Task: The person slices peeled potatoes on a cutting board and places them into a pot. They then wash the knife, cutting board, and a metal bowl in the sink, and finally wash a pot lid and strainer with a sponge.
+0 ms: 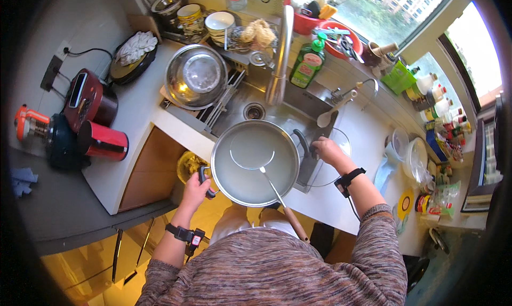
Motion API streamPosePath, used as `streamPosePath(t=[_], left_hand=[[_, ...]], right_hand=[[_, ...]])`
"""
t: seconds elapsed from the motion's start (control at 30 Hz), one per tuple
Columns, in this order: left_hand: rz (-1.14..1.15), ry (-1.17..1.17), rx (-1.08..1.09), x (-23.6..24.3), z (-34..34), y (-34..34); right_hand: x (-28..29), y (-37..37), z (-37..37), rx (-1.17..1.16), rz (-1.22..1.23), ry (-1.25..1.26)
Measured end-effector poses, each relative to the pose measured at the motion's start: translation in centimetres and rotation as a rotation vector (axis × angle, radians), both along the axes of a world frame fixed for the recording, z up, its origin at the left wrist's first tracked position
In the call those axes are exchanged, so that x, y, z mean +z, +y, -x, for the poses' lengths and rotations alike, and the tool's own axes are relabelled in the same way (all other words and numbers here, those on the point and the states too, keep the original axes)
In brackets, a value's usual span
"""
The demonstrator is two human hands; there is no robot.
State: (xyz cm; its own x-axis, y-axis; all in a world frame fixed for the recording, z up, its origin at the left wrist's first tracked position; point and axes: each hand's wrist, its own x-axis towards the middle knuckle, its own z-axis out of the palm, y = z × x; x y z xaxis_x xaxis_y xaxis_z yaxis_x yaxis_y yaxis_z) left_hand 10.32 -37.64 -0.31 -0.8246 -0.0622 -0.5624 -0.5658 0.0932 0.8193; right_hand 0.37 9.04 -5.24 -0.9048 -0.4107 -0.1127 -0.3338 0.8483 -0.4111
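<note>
A large steel pot (pixel 215 166) of cloudy whitish liquid is at the sink's front edge, close to my body. My left hand (pixel 196 191) is closed around its black left handle. Its other black handle (pixel 301 144) points toward my right hand. A long utensil with a wooden handle (pixel 295 224) leans out over the near rim; its head is in the liquid. My right hand (pixel 330 152) is closed on the dark knob of a clear glass lid (pixel 344 140), to the right of the pot. The lid lies partly over the sink edge and the white counter.
Behind the pot are the sink (pixel 233 120) and tall faucet (pixel 280 55). A steel bowl (pixel 173 71) stands left of the sink, a green soap bottle (pixel 308 66) behind it. A white spoon (pixel 326 117) lies at right. Bottles (pixel 434 97) line the right wall.
</note>
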Motion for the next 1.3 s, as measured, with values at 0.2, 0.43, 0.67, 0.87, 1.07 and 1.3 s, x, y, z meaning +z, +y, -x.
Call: streamPosePath(t=[0.2, 0.43, 0.67, 0.87, 1.07, 1.3], left_hand=[[-0.026, 0.06, 0.024, -0.6, -0.1, 0.0], [-0.015, 0.041, -0.019, -0.9, 0.3, 0.0], [0.031, 0.031, -0.002, 0.4, 1.0, 0.7], [0.021, 0.056, -0.054, 1.8, 2.8, 1.6], [0.027, -0.053, -0.16, 2.5, 5.5, 1.5], [0.033, -0.081, -0.342, 3.9, 9.8, 1.4]], right_hand=[[3.1, 5.2, -4.2, -0.299, 0.02, 0.038], [0.8, 9.0, -6.9, -0.441, 0.072, 0.13], [5.3, 1.4, -8.6, -0.514, 0.144, 0.275], [12.1, -8.5, -12.9, -0.489, 0.904, -1.313], [14.3, -9.0, -11.7, -0.548, 0.676, -1.14], [15.6, -8.1, -12.3, -0.185, -0.059, -0.262]])
